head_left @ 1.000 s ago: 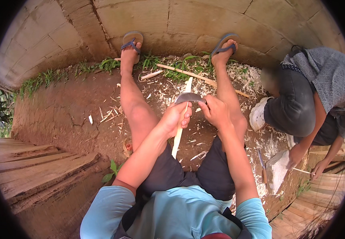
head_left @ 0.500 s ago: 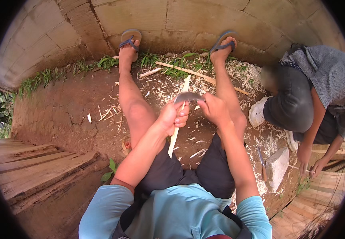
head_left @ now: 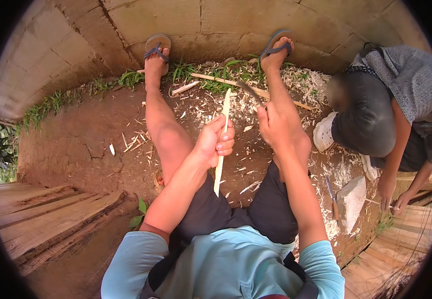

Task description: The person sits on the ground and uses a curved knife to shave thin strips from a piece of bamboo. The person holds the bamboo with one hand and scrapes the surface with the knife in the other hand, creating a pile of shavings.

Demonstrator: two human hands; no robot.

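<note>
The left hand point(head_left: 217, 142) is closed around a pale, flat bamboo strip point(head_left: 223, 130) held upright between the knees, over the dirt ground point(head_left: 91, 144). The right hand point(head_left: 276, 124) grips a curved dark knife point(head_left: 250, 91). A slipping blade could nick the left fingers or a shin. The strip looks thin, smooth-shaved and tapered.

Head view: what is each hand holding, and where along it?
Left hand grips the pale wooden strip about mid-length. Right hand holds a dark curved blade by its handle end.
</note>
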